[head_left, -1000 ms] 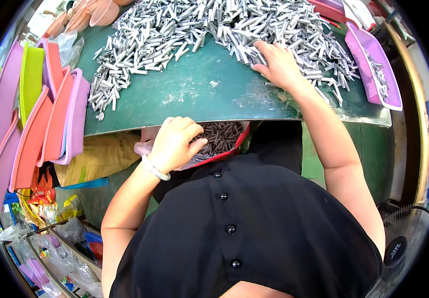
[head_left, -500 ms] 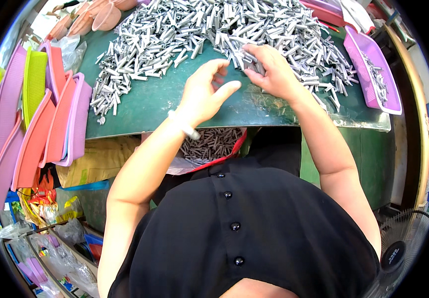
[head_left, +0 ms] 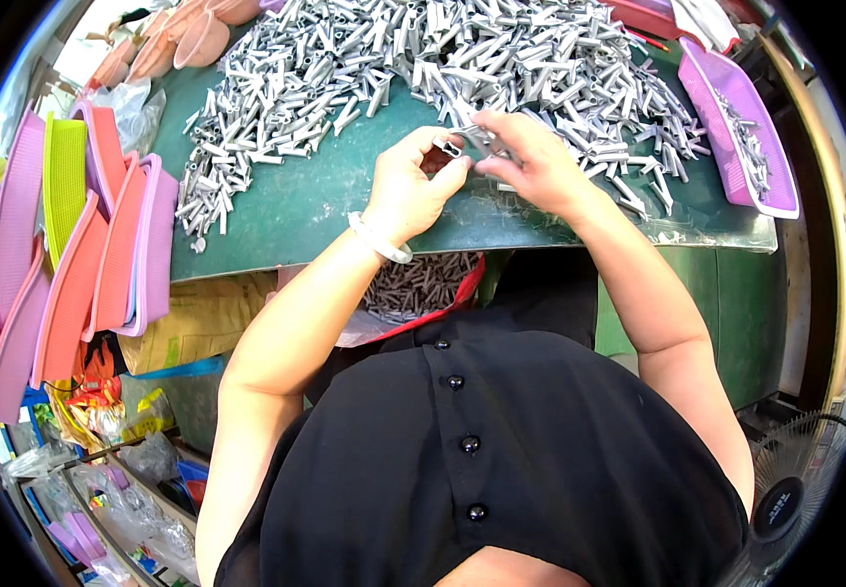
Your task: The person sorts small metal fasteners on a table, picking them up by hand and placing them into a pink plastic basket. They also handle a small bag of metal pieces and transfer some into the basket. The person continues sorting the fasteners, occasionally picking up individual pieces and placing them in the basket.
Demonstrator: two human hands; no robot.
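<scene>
A big heap of small silver metal tubes point(head_left: 462, 68) covers the far part of the green table point(head_left: 286, 210). My left hand point(head_left: 411, 186) and my right hand point(head_left: 530, 161) meet above the table's near edge. Between their fingertips they pinch one small silver metal piece point(head_left: 454, 145). A pale bracelet sits on my left wrist. Below the table edge, on my lap, a red tray point(head_left: 421, 289) holds several finished silver pieces.
Pink, orange and yellow plastic trays point(head_left: 70, 254) stand stacked on edge at the left. A purple tray point(head_left: 746, 127) with a few metal pieces lies at the table's right. A fan point(head_left: 785, 489) stands low at the right. Bags and clutter lie at lower left.
My left hand rose from the red tray on my lap to the table and joined my right hand. Both now pinch a small metal piece together.
</scene>
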